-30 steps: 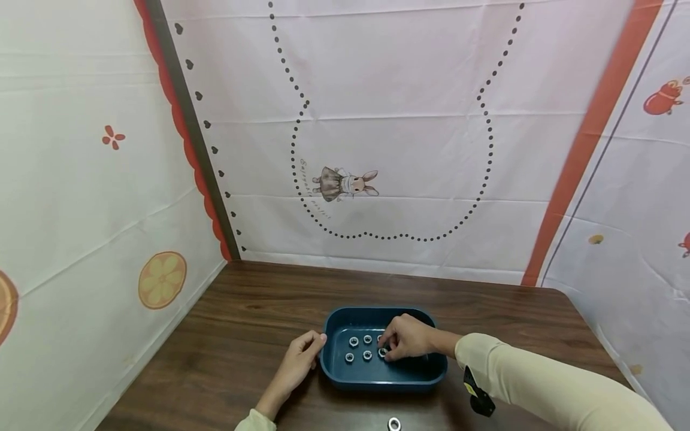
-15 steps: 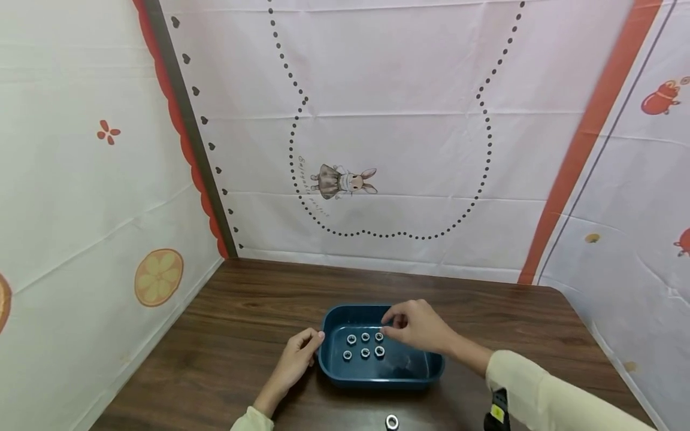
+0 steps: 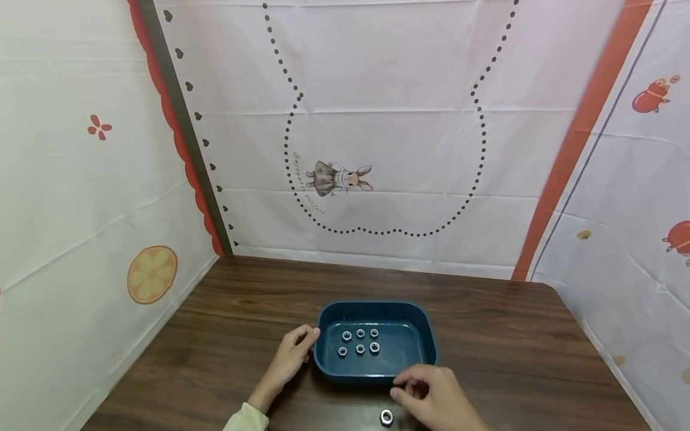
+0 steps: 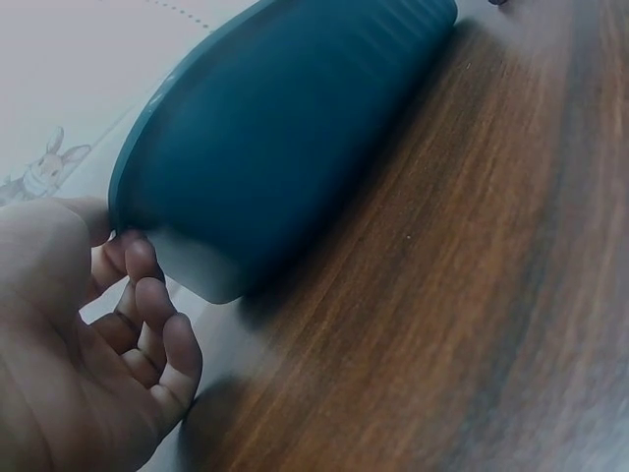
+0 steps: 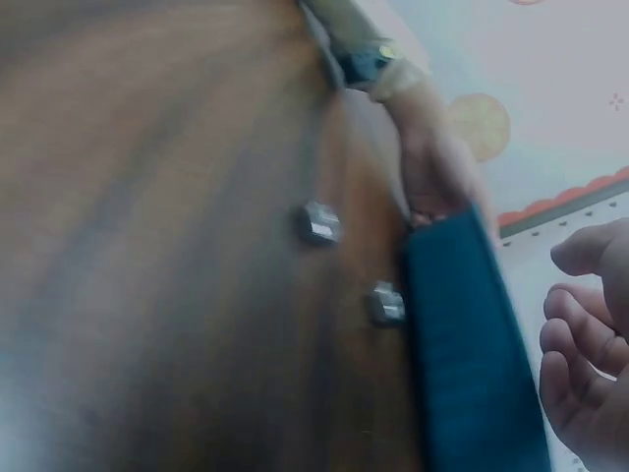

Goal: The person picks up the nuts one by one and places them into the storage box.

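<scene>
A dark blue plastic tray point(image 3: 401, 344) stands on the table with several metal hex nuts point(image 3: 374, 347) on its floor, set in two rows toward its left half. My left hand point(image 3: 288, 359) pinches the tray's left rim between thumb and fingers, as the left wrist view shows with the tray wall point(image 4: 265, 138). My right hand point(image 3: 436, 395) is over the tray's front right edge, fingers loosely bent and nothing between them. Just left of it a loose nut point(image 3: 386, 417) lies on the table. The right wrist view has two nuts on the wood, one point(image 5: 386, 305) closer to the tray.
The brown wooden table point(image 3: 259, 287) carries everything. A white printed cloth point(image 3: 399, 149) hangs behind it, and similar cloth lines the left and right sides.
My right hand has drawn away from a nut in the tray and come back over the front edge, near the loose nut. The left hand keeps its hold on the rim.
</scene>
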`<action>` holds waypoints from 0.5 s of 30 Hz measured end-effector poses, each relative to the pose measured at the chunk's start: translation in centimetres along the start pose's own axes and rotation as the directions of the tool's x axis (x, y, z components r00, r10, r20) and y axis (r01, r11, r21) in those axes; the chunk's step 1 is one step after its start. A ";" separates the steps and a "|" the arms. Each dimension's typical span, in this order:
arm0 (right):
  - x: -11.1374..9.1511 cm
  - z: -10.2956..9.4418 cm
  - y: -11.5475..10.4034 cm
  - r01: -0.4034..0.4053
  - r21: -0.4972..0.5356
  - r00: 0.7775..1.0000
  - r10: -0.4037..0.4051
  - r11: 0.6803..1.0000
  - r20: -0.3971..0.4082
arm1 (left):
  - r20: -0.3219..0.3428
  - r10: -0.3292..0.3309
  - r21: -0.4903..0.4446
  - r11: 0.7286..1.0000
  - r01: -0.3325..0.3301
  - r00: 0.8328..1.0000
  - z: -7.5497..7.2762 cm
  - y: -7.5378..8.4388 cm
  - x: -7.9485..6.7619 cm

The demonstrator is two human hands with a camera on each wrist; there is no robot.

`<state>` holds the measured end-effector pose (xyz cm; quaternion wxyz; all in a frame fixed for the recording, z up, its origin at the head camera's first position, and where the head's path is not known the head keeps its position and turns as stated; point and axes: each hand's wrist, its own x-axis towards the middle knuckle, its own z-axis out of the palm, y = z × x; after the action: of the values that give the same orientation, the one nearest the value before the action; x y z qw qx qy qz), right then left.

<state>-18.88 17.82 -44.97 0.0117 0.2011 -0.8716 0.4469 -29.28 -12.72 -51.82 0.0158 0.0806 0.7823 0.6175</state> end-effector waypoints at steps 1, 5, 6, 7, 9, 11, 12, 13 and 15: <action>-0.5 0.2 0.2 -0.008 0.009 1.000 0.008 1.000 0.018 | -0.004 -0.005 -0.004 1.000 0.005 1.000 0.0 0.1 0.0; -1.9 0.8 1.0 -0.104 0.076 0.987 0.094 0.992 0.127 | -0.011 -0.007 -0.020 1.000 0.006 1.000 -0.1 0.7 -0.2; -2.3 1.0 1.2 -0.096 0.087 0.987 0.084 0.992 0.136 | -0.011 -0.009 -0.020 1.000 0.009 1.000 -0.2 0.7 -0.2; -2.7 1.1 1.6 -0.077 0.096 0.987 0.063 0.992 0.145 | -0.010 -0.012 -0.020 1.000 0.012 1.000 -0.3 0.7 -0.2; -3.3 1.3 2.1 -0.039 0.091 0.986 0.024 0.995 0.163 | -0.011 -0.008 -0.019 1.000 0.007 1.000 -0.4 0.0 0.1; -3.8 1.6 2.8 0.005 0.074 0.986 -0.017 0.997 0.166 | -0.008 -0.006 -0.015 1.000 0.006 1.000 -0.5 0.0 0.1; -4.1 1.8 2.9 -0.012 0.064 0.985 0.000 0.998 0.174 | -0.008 -0.007 -0.012 1.000 0.007 1.000 -0.6 0.0 0.1; -4.3 1.9 2.9 -0.034 0.048 0.982 0.025 0.998 0.186 | -0.009 -0.006 -0.011 1.000 0.006 1.000 -0.7 0.0 0.1; -4.7 2.3 3.0 -0.076 0.034 0.980 0.068 0.997 0.188 | -0.011 -0.005 -0.009 1.000 0.005 1.000 -0.7 0.1 0.1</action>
<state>-15.26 19.19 -49.65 -0.0904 0.2108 -0.8661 0.4441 -29.43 -13.42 -51.59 0.0135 0.0753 0.7797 0.6215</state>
